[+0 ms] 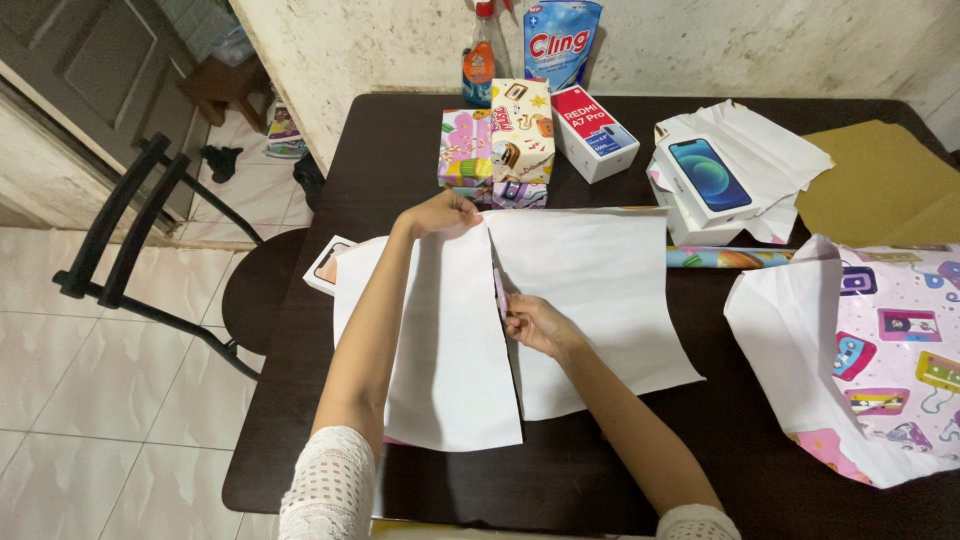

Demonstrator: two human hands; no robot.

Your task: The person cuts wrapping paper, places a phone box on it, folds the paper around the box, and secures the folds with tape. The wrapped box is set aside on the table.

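Observation:
A large white sheet of wrapping paper (pixel 600 300) lies face down on the dark table (pixel 400 140), cut most of the way up its middle. My right hand (pixel 532 322) grips purple scissors (pixel 499 290) whose blades sit in the cut. My left hand (pixel 445 213) pinches the far edge of the left paper strip (pixel 450 350), near the top of the cut. Just beyond that hand stand wrapped gift boxes (pixel 497 145) in colourful paper.
A white and red phone box (pixel 594 132) and a white phone box (pixel 700 180) on loose paper stand at the back. Pink patterned wrapping paper (pixel 880 350) lies right, brown cardboard (pixel 880 185) behind it. A paper roll (pixel 725 258), a spray bottle (pixel 480 55), a refill pouch (pixel 558 40); a black chair (pixel 190 260) stands left.

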